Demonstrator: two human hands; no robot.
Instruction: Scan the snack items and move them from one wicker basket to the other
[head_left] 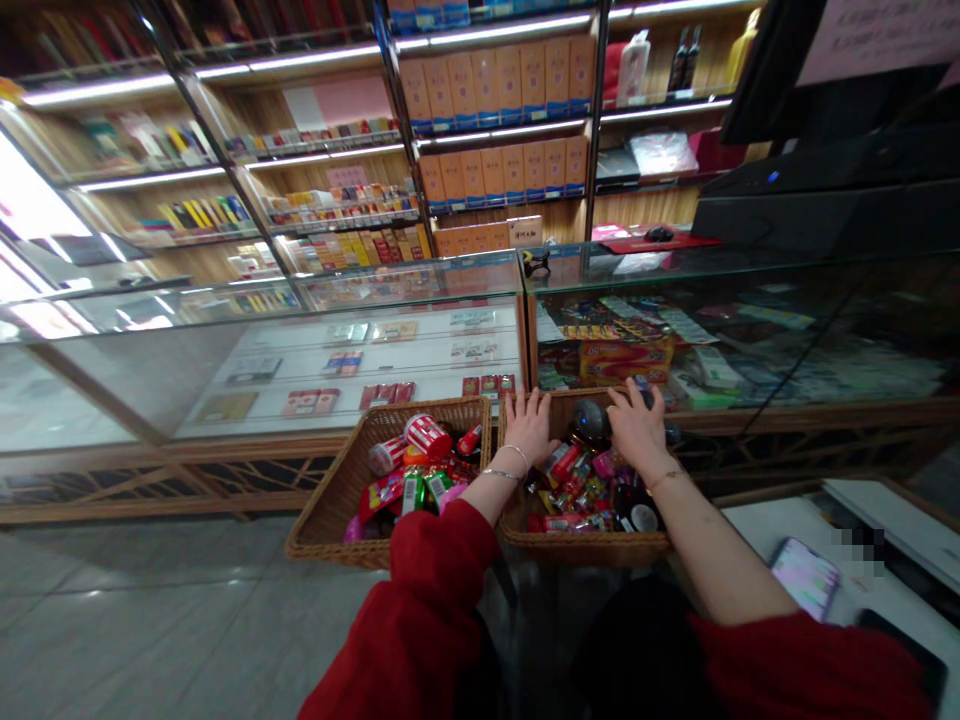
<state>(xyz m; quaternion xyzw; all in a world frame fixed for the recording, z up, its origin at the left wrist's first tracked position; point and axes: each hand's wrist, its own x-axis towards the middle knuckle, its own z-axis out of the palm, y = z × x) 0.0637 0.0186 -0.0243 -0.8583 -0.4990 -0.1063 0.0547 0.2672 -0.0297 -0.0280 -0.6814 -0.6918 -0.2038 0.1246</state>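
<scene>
Two wicker baskets stand side by side in front of the glass counter. My left hand (pixel 527 432) lies over the left back part of the right basket (pixel 585 545), its fingers stretched and spread. My right hand (pixel 636 430) reaches to the back right of that basket, with fingers apart, beside a dark round container (pixel 591 419). Part of another dark item shows behind its fingers. Wrapped sweets (pixel 581 490) in bright colours fill this basket, next to a dark jar (pixel 643 517). In the left basket (pixel 330 510) are a red-and-white striped tub (pixel 427 437) and green packets (pixel 414 492).
A glass display counter (pixel 390 350) with small boxes runs across behind the baskets. Shelves (pixel 495 130) of boxed goods line the wall. At right, a phone (pixel 806 577) lies on a white surface; a dark monitor (pixel 780 70) stands above the counter.
</scene>
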